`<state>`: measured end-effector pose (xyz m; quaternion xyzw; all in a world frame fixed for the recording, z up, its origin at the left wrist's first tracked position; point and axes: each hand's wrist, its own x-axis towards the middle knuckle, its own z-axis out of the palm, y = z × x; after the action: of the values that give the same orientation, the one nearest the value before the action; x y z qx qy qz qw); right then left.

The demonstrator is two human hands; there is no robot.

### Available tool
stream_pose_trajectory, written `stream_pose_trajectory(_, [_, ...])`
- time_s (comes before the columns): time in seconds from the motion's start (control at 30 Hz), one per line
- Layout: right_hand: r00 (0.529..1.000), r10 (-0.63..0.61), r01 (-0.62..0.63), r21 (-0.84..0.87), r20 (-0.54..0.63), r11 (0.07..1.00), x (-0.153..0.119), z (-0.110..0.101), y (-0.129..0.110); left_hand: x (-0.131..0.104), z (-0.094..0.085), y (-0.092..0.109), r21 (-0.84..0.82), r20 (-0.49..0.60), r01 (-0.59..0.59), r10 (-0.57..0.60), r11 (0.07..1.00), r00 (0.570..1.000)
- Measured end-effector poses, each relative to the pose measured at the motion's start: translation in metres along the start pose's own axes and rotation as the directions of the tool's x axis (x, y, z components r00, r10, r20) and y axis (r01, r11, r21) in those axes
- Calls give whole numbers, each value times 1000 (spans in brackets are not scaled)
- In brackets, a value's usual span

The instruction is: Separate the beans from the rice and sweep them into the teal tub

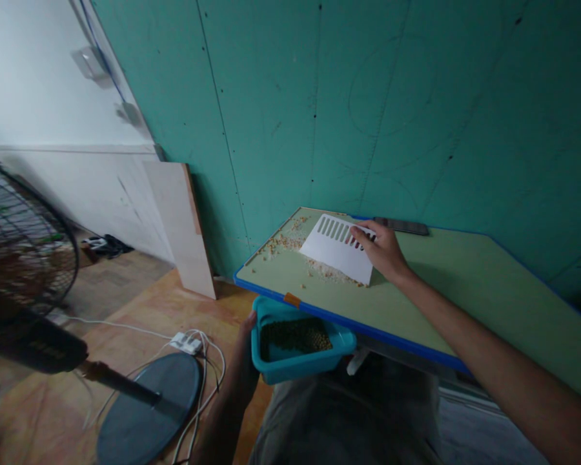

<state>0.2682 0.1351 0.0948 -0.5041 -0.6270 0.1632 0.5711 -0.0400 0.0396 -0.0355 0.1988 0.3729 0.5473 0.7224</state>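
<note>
My right hand (pixel 380 248) grips a white slotted sheet (pixel 336 255) by its slotted upper edge. The sheet stands tilted on the pale green tabletop (pixel 436 284), its lower edge against scattered white and yellowish grains (pixel 283 244). More grains lie to the left of the sheet. My left hand (pixel 246 349) holds a turquoise bin (pixel 295 371) by its left side, just below the table's blue front edge. Inside the bin are dark green bits and a patch of pale beige grains (pixel 319 339).
A dark phone (pixel 401 226) lies at the table's back edge, near a green wall (pixel 281 116). At the left stand a fan (pixel 33 329) with a round base, white cables with a power strip (pixel 186 343), and a leaning board (pixel 181 226).
</note>
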Motion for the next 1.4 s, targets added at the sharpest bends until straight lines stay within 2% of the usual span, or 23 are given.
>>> stream_pose_trajectory(0.17, [998,-33,33,1,49,999,-3,6,-5,-2,0,0,9,6,13,-13,1000,1000])
stream_pose_trajectory(0.43, [997,-35,35,4,69,999,-9,8,-15,-22,20,3,44,50,-75,73,996,996])
stream_pose_trajectory(0.77, [997,-48,49,-9,63,999,-10,9,-20,-23,22,2,23,69,-59,57,998,996])
stream_pose_trajectory(0.9, [999,-31,30,-19,-20,999,1,-2,-11,-25,23,3,20,85,-82,80,996,993])
stream_pose_trajectory(1.03, [995,-14,6,-75,-101,997,13,-17,8,-24,20,4,41,40,-45,43,998,998])
stream_pose_trajectory(1.23, [993,-12,2,-93,-114,996,18,-27,34,-21,18,4,38,46,-51,49,998,998])
stream_pose_trajectory(1.4, [996,12,-17,-56,-92,998,16,-20,35,-21,18,3,34,60,-62,60,998,996])
